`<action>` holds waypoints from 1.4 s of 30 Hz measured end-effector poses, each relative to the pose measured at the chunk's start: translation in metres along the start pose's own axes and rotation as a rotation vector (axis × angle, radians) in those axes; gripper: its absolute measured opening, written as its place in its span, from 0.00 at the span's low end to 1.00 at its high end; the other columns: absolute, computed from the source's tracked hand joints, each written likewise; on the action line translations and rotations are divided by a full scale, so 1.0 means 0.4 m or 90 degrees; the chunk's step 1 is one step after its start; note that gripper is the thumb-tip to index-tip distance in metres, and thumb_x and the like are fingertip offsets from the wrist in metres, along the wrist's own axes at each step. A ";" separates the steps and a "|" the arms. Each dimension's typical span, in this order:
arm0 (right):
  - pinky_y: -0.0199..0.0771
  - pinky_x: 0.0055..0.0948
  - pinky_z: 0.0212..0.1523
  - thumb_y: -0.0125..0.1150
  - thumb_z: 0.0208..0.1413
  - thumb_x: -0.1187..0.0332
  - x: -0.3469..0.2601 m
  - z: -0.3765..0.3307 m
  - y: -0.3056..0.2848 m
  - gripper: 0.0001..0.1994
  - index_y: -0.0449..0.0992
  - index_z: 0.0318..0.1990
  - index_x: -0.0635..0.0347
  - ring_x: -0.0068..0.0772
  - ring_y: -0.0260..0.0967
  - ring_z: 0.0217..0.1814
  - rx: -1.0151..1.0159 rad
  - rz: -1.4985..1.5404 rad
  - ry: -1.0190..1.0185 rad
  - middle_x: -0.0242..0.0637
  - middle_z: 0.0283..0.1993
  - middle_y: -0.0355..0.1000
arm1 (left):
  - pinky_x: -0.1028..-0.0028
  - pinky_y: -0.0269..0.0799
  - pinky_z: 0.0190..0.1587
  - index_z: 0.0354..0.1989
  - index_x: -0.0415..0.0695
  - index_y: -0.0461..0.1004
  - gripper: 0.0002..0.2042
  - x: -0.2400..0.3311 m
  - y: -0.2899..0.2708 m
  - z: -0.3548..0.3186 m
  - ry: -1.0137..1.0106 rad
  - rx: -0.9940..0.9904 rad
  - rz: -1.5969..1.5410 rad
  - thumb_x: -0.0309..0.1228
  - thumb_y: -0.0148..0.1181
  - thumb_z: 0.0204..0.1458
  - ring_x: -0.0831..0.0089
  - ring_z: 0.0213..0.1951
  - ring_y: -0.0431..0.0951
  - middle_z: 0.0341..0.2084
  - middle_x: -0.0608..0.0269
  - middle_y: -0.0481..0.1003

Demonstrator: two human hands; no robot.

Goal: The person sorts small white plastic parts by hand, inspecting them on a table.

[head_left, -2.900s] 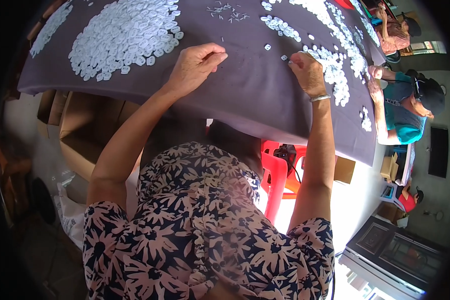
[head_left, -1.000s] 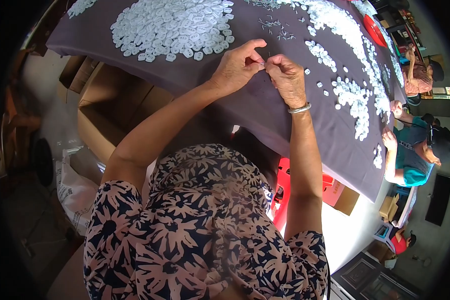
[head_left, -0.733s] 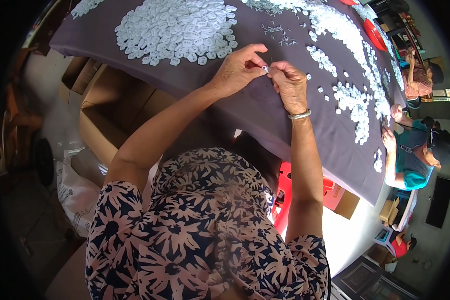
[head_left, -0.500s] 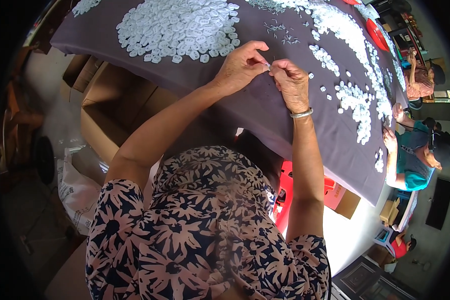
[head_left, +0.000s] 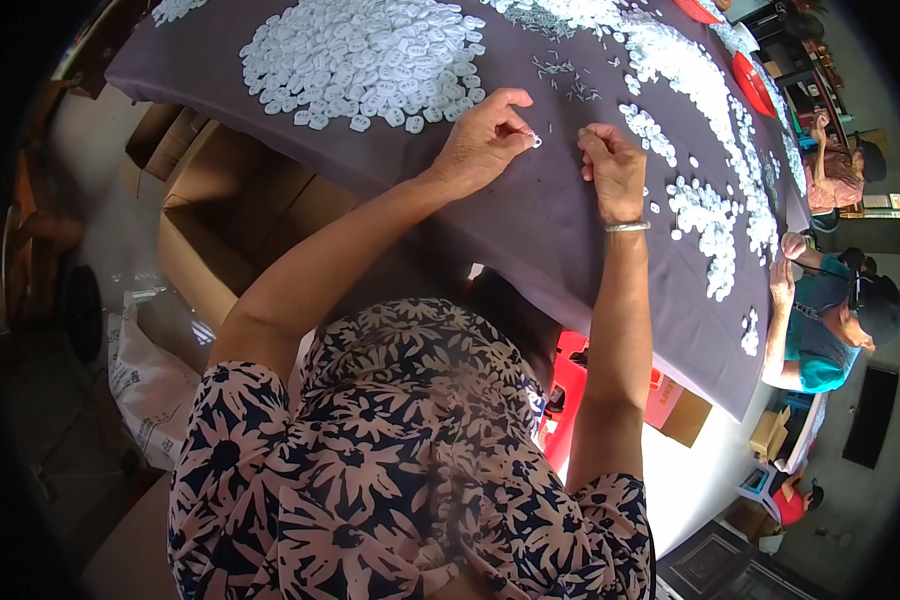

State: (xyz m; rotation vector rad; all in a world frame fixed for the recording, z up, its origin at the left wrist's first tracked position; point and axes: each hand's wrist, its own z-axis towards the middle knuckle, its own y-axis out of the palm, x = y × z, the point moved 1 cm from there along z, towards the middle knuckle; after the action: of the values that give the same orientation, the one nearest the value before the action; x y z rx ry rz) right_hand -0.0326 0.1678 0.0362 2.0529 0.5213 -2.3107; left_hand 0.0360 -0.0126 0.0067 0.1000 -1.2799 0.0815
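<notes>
My left hand [head_left: 482,145] pinches a small white plastic piece [head_left: 537,141] between thumb and fingertips, above the near part of the dark cloth-covered table [head_left: 530,215]. To its right and apart from it, my right hand [head_left: 615,172], with a silver bangle at the wrist, has its fingers closed. Whatever those fingers hold, if anything, is too small or hidden to make out. Beyond my left hand lies a big heap of flat, rounded white pieces [head_left: 360,65]. Small thin grey pins [head_left: 570,80] are scattered on the cloth beyond the gap between my hands.
More white pieces [head_left: 705,215] spread along the table's right side, near a red basket [head_left: 753,84]. Below the table's left edge stands an open cardboard box [head_left: 195,230], with a white sack [head_left: 145,390] nearby. A co-worker in teal [head_left: 820,320] sits at the right edge.
My right hand has moved away to the right from my left hand, where the two had met at the fingertips. My left hand stays nearly in place, still holding the small white piece.
</notes>
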 end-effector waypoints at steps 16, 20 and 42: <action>0.71 0.28 0.31 0.67 0.41 0.61 -0.031 0.110 0.047 0.14 0.80 0.31 0.62 0.29 0.72 0.26 -0.197 -0.475 -0.069 0.38 0.23 0.74 | 0.82 0.67 0.34 0.46 0.37 0.66 0.16 0.002 0.003 -0.003 -0.003 0.044 0.042 0.24 0.60 0.49 0.85 0.29 0.70 0.28 0.68 0.72; 0.63 0.19 0.20 0.63 0.45 0.69 -0.025 0.075 0.044 0.08 0.77 0.29 0.67 0.16 0.62 0.21 -0.188 -0.225 0.004 0.30 0.21 0.70 | 0.82 0.68 0.35 0.48 0.38 0.64 0.18 0.013 0.005 -0.003 -0.009 0.030 0.003 0.24 0.60 0.48 0.85 0.29 0.71 0.27 0.69 0.73; 0.63 0.18 0.21 0.53 0.52 0.79 0.013 0.000 0.067 0.04 0.73 0.33 0.66 0.16 0.61 0.22 -0.132 0.220 -0.041 0.34 0.27 0.71 | 0.79 0.70 0.34 0.43 0.39 0.65 0.15 0.013 0.005 -0.002 -0.004 0.010 0.013 0.21 0.58 0.46 0.81 0.28 0.73 0.24 0.64 0.75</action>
State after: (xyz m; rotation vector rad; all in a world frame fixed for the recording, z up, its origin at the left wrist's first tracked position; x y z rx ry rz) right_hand -0.0274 0.1436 0.0249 1.8037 0.3512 -2.0238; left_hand 0.0381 -0.0104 0.0115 0.1001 -1.2863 0.1091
